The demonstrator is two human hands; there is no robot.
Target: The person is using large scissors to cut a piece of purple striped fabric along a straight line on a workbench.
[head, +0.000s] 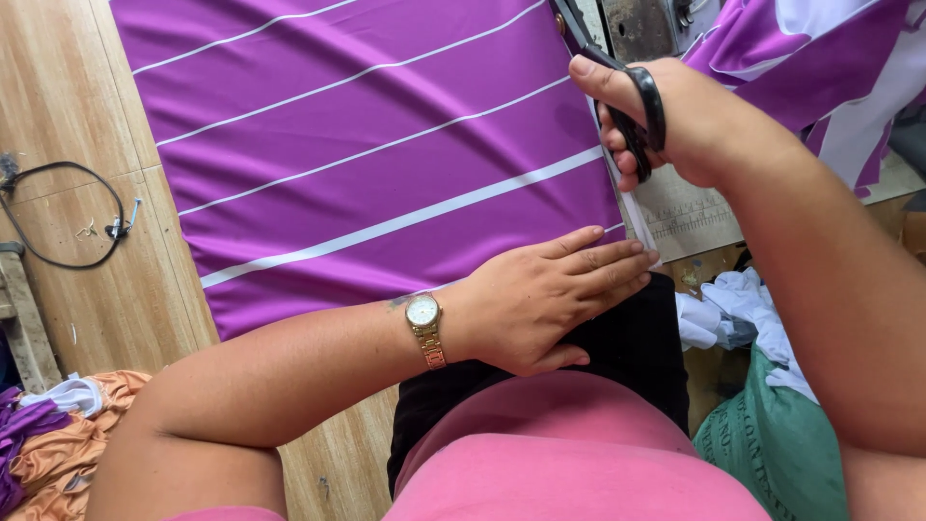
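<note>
Left hand [550, 299] presses flat on purple striped fabric [386, 145]; right hand [666, 121] grips black scissors [617, 87] at its edge.

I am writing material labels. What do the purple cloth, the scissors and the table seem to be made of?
Purple cloth: smooth knit, probably synthetic, judging by its slight sheen. Scissors: black handles, likely plastic; blades hardly visible. Table: light wood or laminate, showing grain lines.

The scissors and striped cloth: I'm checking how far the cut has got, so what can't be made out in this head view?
- Scissors: the blade tips run off the top edge; the right hand covers part of the handles.
- Purple striped fabric: its near right edge lies under the left hand; the top is cut off by the frame.
- Cut line: hidden behind both hands.
- Ruler markings: too small to read.
</note>
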